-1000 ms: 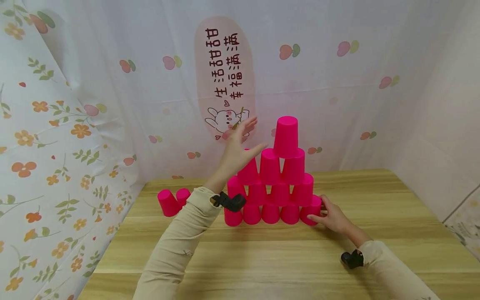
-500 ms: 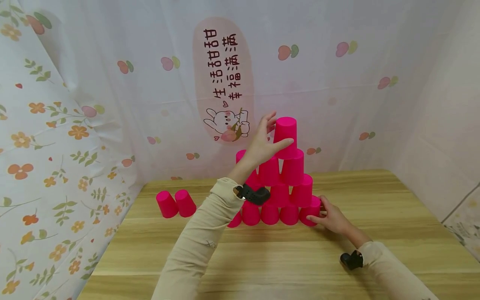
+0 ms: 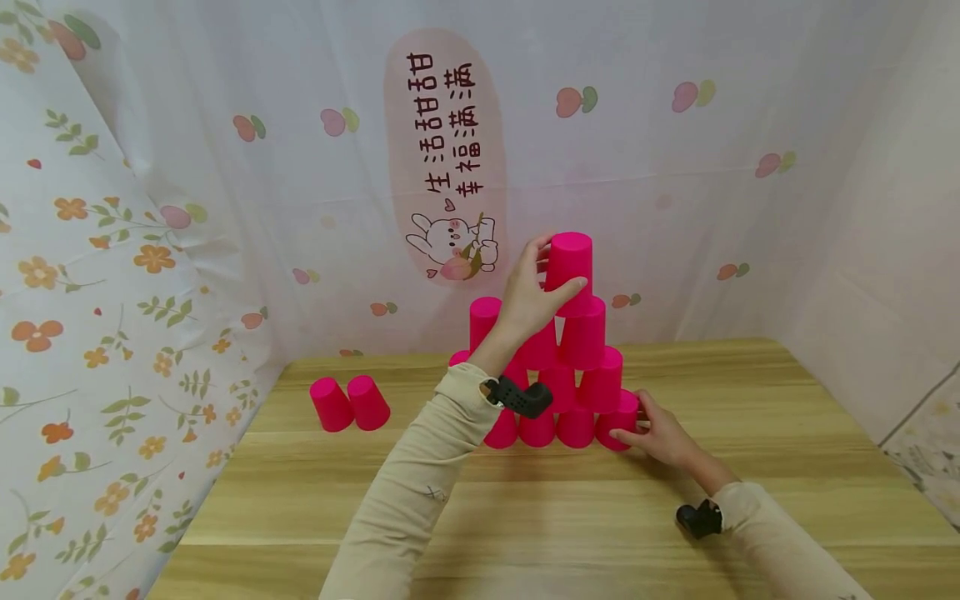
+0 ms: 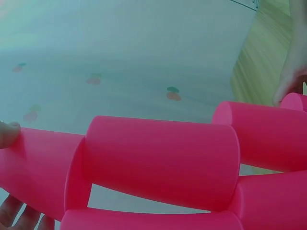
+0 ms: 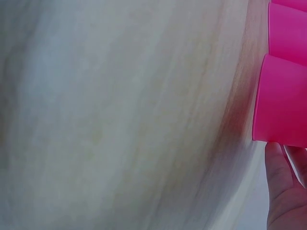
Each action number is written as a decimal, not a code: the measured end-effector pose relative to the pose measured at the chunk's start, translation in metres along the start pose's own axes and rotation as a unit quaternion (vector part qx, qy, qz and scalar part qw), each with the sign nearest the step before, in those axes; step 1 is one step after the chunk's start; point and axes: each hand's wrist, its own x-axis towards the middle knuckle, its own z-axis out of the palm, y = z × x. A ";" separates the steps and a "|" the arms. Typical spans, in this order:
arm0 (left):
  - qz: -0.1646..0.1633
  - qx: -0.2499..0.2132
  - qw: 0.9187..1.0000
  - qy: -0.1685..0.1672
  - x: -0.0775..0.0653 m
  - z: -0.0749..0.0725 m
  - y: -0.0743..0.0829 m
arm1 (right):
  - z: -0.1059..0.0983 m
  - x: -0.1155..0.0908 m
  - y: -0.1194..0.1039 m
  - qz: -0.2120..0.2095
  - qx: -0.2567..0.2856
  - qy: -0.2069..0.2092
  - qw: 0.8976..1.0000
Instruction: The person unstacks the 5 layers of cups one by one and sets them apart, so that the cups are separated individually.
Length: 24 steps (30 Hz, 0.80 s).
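Pink cups, mouth down, form a stepped pyramid; a single top cup [image 3: 572,260] stands over the right side of its third row. My left hand [image 3: 527,298] holds that cup from the left, thumb across its front and fingers behind. The left wrist view has the thumb [image 4: 7,134] on its side, and its rim meets the base of a third-row cup [image 4: 163,160]. At the bottom row's right end, my right hand [image 3: 666,435] grips the corner cup [image 3: 615,421] between thumb and fingers. My left forearm hides part of the lower left rows.
Two more pink cups [image 3: 350,403] stand mouth down on the wooden table [image 3: 570,525], left of the pyramid. A white printed curtain [image 3: 637,183] hangs behind, and a floral one [image 3: 127,350] borders the left side. Each wrist wears a black camera strap.
My left hand has moved right from beside the pyramid to the top cup, and its fingers have closed around it. My right hand has stayed at the corner cup.
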 end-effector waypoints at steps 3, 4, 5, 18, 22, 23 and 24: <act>0.002 0.000 1.000 0.005 0.000 0.001 -0.001 | 0.002 0.002 0.013 -0.002 -0.002 0.002 1.000; 0.003 0.000 1.000 0.006 0.000 0.001 -0.002 | 0.002 0.002 0.017 -0.001 0.001 0.003 1.000; 0.004 -0.001 1.000 0.007 0.000 0.001 -0.002 | 0.002 0.002 0.019 -0.002 0.001 0.003 1.000; 0.059 -0.071 0.995 0.045 -0.003 -0.017 0.012 | 0.003 0.002 0.023 0.000 0.004 -0.003 1.000; 0.088 -0.072 0.992 0.059 -0.007 -0.034 0.018 | 0.002 0.002 0.021 0.003 0.006 -0.003 1.000; 0.094 -0.071 0.991 0.062 -0.008 -0.039 0.018 | 0.002 0.002 0.020 0.004 0.007 -0.003 1.000; 0.098 -0.069 0.991 0.067 -0.010 -0.044 0.018 | 0.002 0.002 0.019 0.004 0.007 -0.002 1.000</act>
